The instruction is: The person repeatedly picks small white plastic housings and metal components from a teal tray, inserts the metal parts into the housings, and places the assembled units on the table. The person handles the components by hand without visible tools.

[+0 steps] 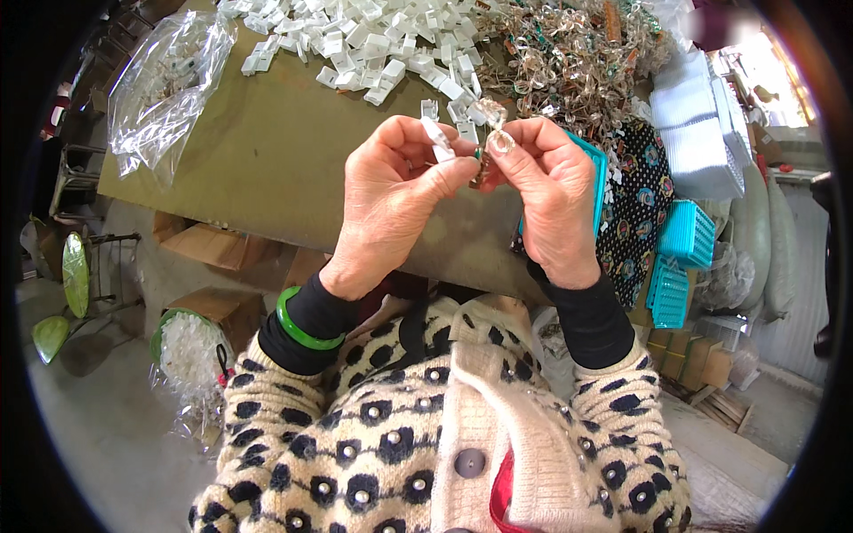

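Observation:
My left hand (382, 195) is closed, pinching a small folded white plastic piece (437, 139) between thumb and fingers. My right hand (560, 191) is closed on a small shiny piece of jewellery (491, 113) with clear, glassy parts; its exact kind is hard to make out. The two hands almost meet above the table, and the fingertips hide part of both things. Just beyond them lies a heap of similar white plastic pieces (355, 44). To its right spreads a tangled pile of shiny clear, brown and green pieces (573, 67).
A clear plastic bag (169, 89) lies at the table's (267, 151) left. On the right are a turquoise basket (597, 169), patterned black cloth (641, 204), stacked white trays (697, 124) and more turquoise baskets (686, 233). A bag of white pieces (189, 346) stands on the floor, lower left.

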`<move>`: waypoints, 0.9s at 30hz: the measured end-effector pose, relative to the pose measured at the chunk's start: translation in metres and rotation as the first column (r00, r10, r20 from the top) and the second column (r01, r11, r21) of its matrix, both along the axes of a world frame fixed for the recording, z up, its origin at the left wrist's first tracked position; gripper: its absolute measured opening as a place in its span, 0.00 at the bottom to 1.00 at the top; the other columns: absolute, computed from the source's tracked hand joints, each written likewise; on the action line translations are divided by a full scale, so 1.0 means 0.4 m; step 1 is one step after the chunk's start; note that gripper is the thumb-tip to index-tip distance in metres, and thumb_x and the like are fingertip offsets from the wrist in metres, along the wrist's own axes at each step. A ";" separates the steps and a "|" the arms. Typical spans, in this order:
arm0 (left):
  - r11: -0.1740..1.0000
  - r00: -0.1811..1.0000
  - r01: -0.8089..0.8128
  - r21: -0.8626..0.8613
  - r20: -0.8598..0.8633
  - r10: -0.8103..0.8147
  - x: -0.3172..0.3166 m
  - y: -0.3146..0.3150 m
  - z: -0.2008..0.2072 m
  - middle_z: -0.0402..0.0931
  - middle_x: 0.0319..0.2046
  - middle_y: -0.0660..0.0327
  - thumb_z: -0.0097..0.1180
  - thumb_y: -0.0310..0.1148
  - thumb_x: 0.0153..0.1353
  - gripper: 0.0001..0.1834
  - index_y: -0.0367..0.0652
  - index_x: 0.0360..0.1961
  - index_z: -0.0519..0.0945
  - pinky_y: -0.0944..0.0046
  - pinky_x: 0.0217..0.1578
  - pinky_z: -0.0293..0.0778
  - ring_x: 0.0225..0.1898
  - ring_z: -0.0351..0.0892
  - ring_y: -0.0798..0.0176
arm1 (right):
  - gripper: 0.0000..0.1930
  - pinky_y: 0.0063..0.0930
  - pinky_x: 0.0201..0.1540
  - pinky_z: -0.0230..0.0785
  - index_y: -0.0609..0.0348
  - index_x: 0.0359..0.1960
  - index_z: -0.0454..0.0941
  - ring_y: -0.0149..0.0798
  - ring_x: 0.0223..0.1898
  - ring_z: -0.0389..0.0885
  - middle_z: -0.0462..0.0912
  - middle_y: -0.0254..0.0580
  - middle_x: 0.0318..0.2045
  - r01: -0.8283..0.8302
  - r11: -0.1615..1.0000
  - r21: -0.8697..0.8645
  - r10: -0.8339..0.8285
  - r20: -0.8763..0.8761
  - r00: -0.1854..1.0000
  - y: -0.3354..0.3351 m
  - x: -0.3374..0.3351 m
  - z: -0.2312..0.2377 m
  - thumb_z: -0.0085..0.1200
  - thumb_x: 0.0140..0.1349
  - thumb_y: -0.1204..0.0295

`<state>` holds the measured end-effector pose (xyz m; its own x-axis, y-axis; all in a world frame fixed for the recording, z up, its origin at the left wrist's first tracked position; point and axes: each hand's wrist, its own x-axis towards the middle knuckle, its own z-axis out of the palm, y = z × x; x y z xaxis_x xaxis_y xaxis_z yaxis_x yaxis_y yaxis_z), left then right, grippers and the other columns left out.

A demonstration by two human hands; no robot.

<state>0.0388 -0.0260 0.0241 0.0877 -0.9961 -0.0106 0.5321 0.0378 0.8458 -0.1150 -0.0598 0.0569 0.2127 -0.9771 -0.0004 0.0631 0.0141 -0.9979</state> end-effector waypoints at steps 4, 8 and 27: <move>0.999 0.995 -0.009 0.034 0.103 0.006 -0.007 0.003 0.000 0.82 0.37 0.59 0.65 0.21 0.57 0.12 0.36 0.42 0.77 0.70 0.36 0.76 0.35 0.80 0.70 | 0.07 0.19 0.33 0.75 0.66 0.40 0.75 0.24 0.30 0.80 0.81 0.36 0.31 -0.028 0.999 -0.022 0.026 -0.083 0.996 0.011 -0.005 -0.008 0.56 0.67 0.74; 0.997 0.999 -0.031 0.064 0.007 0.031 -0.012 -0.001 0.002 0.81 0.34 0.60 0.65 0.22 0.57 0.12 0.35 0.41 0.77 0.71 0.35 0.75 0.34 0.80 0.70 | 0.08 0.20 0.33 0.75 0.65 0.43 0.75 0.26 0.30 0.80 0.81 0.38 0.34 -0.124 0.982 0.142 0.102 0.151 0.983 0.030 -0.012 -0.011 0.57 0.66 0.75; 0.998 0.999 -0.034 0.044 -0.016 0.035 -0.052 -0.004 0.014 0.82 0.36 0.56 0.63 0.20 0.59 0.10 0.35 0.40 0.76 0.66 0.34 0.80 0.35 0.84 0.63 | 0.10 0.17 0.31 0.71 0.66 0.43 0.76 0.24 0.28 0.77 0.80 0.35 0.35 0.057 0.996 0.062 -0.060 0.042 0.997 0.045 -0.042 -0.010 0.61 0.61 0.81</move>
